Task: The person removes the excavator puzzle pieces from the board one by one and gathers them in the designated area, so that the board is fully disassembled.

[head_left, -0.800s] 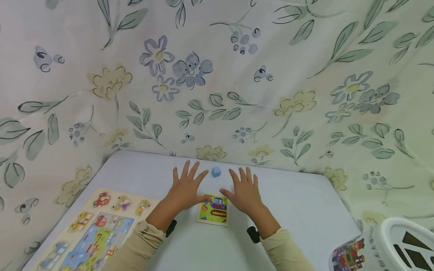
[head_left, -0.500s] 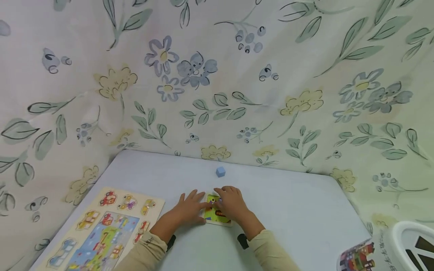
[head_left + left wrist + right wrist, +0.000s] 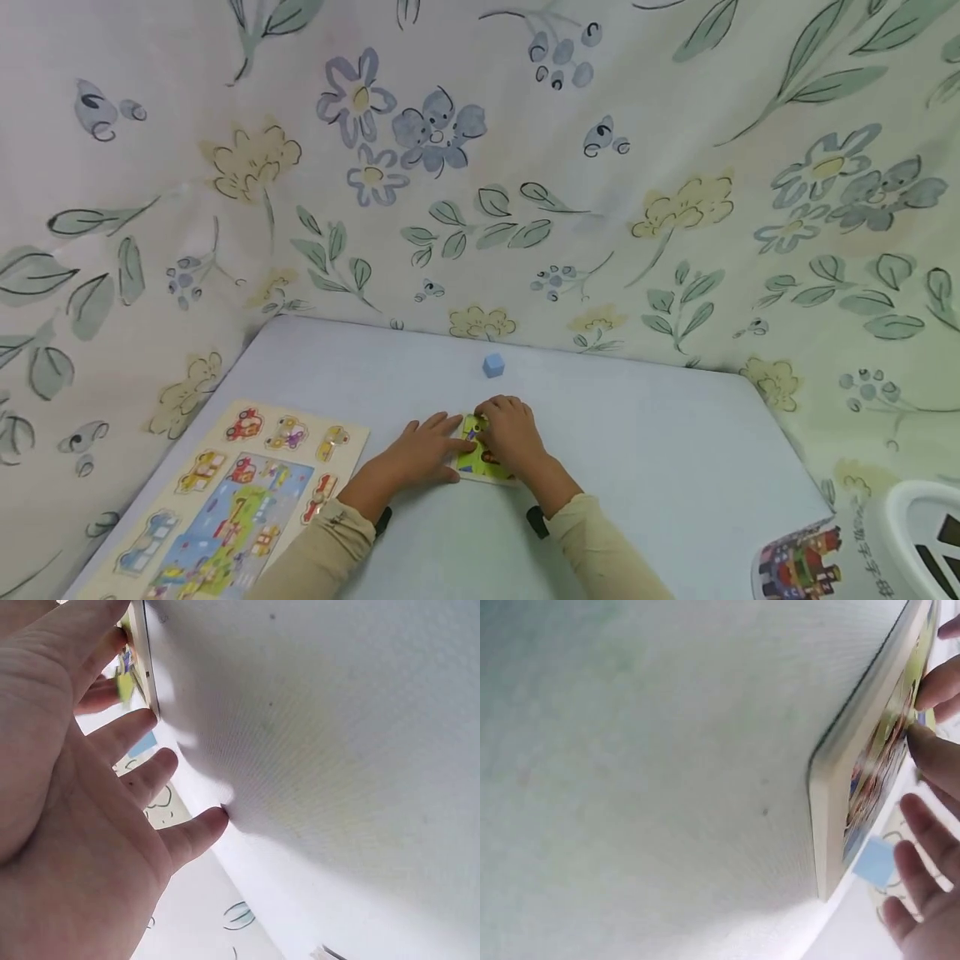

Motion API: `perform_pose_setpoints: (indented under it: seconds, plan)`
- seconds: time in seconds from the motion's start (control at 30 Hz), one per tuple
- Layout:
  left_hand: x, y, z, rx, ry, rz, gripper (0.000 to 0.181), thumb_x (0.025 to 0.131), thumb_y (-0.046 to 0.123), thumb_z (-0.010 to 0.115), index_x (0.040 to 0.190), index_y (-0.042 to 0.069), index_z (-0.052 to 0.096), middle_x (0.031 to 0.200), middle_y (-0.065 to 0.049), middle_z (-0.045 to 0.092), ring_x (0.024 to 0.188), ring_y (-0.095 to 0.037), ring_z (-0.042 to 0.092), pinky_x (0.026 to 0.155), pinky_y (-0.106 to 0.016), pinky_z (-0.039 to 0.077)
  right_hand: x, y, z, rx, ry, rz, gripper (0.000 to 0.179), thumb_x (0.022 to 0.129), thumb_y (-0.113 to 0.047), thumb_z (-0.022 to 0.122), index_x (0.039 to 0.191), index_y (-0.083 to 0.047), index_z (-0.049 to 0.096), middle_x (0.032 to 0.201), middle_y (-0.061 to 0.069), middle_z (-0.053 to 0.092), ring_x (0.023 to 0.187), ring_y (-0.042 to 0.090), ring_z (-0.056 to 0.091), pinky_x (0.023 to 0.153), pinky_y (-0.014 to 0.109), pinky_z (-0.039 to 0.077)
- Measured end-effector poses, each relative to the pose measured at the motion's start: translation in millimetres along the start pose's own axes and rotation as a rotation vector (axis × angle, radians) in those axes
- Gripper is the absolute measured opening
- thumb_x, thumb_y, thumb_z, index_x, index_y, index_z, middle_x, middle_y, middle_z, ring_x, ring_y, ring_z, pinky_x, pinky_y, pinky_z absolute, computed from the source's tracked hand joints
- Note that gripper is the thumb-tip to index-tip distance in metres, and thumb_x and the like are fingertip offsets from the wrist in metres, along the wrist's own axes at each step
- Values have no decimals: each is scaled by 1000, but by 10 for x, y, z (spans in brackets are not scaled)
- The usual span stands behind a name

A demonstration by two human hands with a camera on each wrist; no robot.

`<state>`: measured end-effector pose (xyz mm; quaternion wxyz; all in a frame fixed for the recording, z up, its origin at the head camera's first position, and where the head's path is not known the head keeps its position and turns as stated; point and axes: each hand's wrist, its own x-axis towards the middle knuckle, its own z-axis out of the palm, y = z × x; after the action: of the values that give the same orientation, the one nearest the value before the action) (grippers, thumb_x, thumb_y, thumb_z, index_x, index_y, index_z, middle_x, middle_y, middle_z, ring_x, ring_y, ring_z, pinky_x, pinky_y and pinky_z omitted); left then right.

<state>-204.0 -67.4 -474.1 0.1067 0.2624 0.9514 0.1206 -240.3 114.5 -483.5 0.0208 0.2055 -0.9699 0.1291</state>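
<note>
A small square wooden jigsaw puzzle [image 3: 483, 477] with a bright green picture lies mid-table under both hands. My left hand [image 3: 420, 450] rests at its left side, fingers spread, the index reaching over the picture. In the left wrist view, other left fingertips [image 3: 217, 816] meet the white table beside the board. My right hand [image 3: 516, 433] covers the board's right part, its fingers curled down at the far edge. Between its thumb and fingers it pinches a yellow-green puzzle piece [image 3: 125, 688], tipped up from the picture. The right palm hides much of the picture.
A large vehicle puzzle board [image 3: 247, 500] lies to the left. Beyond the hands sits a small blue cube [image 3: 493, 365]. A printed tub with a white lid [image 3: 918, 517] stands at the right front. A floral cloth [image 3: 465, 183] hangs behind the table.
Both hands have come down from above the puzzle onto it. The right hand has moved left over the picture and taken hold of a piece. The head view has shifted slightly.
</note>
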Motion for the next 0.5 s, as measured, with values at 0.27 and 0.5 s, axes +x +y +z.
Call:
perform_pose_setpoints:
  seconds: [0.27, 0.5]
  plan:
    - [30, 55, 34, -24, -9, 12, 50, 85, 38, 73, 132, 29, 61, 153, -8, 39, 140, -34, 34, 105, -64, 31, -48, 155, -141, 210, 102, 27, 14, 89, -23, 71, 101, -17, 66, 99, -1, 72, 97, 20, 64, 90, 43, 48]
    - [7, 7, 16, -36, -5, -26, 52, 84, 37, 75, 133, 29, 61, 154, -6, 38, 142, -33, 31, 109, -62, 28, -125, 714, -349, 492, 50, 339, 13, 93, -16, 65, 103, -8, 66, 91, 4, 68, 78, 15, 60, 63, 30, 46]
